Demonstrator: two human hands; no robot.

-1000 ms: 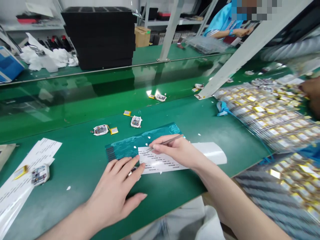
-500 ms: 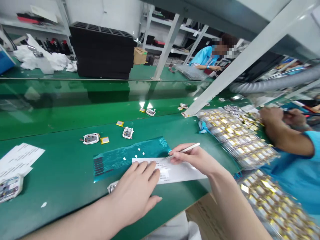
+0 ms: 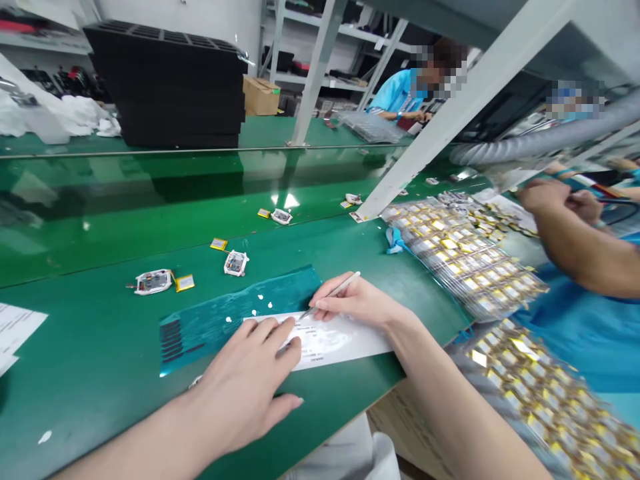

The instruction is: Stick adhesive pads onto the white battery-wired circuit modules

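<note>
My left hand (image 3: 250,377) lies palm down with its fingers out, their tips on the left part of a white label sheet (image 3: 345,343) with small printed lines. In my right hand (image 3: 350,300) is a pair of slim pale tweezers (image 3: 344,285), slanting down to the sheet near my left fingertips. A blue-green film strip (image 3: 210,327) with dark strips at its left end lies behind the sheet; several small white dots rest on it. A white-framed circuit unit (image 3: 196,381) is mostly hidden beneath my left wrist.
White-framed circuit units (image 3: 153,282) with yellow batteries (image 3: 185,283) sit farther back. Trays full of batteries (image 3: 465,260) stand at right, beside a co-worker's arm (image 3: 575,240). A slanting white post (image 3: 430,133) rises from the bench. Black stacked trays (image 3: 175,87) stand behind.
The view has shifted, so most things sit farther left. My right hand has brought the tweezers' tip leftward over the sheet, closer to my left fingers. My left hand stays on the sheet.
</note>
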